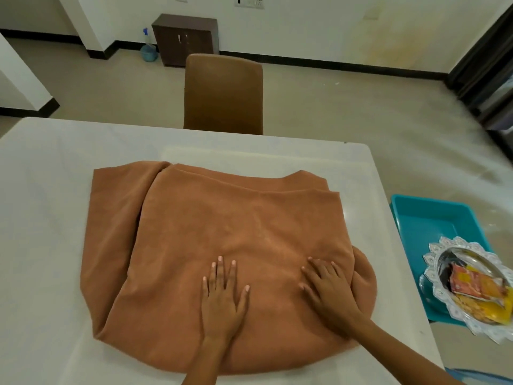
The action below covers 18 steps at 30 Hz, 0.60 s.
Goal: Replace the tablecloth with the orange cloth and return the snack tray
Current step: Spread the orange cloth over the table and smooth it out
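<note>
Both hands, left hand (223, 295) and right hand (326, 287), lie flat with straight fingers on the orange cloth (222, 223); snack tray (472, 287) at 3 o'clock.

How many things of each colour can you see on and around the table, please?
Orange: 1, the cloth
White: 1, the table
Teal: 1, the tub
Silver: 1, the tray
Brown: 2, the chair and cabinet
Total: 6
</note>
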{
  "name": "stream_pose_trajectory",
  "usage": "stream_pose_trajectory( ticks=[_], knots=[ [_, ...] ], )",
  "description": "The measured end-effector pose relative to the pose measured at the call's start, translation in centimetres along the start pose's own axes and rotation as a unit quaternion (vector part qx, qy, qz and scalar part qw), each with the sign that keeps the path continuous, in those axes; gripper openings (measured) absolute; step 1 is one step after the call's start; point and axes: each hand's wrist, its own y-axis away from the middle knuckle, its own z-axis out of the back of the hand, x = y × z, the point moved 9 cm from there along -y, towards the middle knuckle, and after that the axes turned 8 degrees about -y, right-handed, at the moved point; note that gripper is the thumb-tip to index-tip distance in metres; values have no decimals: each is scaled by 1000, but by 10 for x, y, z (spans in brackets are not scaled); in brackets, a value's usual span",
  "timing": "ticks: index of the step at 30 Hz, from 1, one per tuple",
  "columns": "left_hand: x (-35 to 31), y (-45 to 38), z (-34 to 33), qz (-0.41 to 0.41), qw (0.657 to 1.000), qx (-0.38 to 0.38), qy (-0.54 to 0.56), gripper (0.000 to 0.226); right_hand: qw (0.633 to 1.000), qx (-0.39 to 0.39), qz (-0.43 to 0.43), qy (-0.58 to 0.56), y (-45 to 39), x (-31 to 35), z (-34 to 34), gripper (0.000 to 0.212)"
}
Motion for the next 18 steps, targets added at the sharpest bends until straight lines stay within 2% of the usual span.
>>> stream_pose_trajectory(
  ticks=[3, 8, 14, 16, 18],
  knots=[
    [1, 0, -3, -2, 1000, -3, 5, 67, 998, -58, 0, -29, -42, 3, 29, 46],
    [2, -1, -6, 3, 1000, 10, 11, 67, 997, -72, -2, 21, -130, -1, 50, 58],
    [1, -2, -5, -1, 1000, -4, 13, 65, 999, -26, -33, 28, -191, -9, 59, 72],
    [1, -1, -4, -2, 1000, -8, 8, 67, 998, -5, -46, 30, -195, -7, 67, 61],
    [0, -1, -1, -2, 1000, -9, -1, 66, 999, -40, -29, -5, -189, 6, 84, 24]
  ],
)
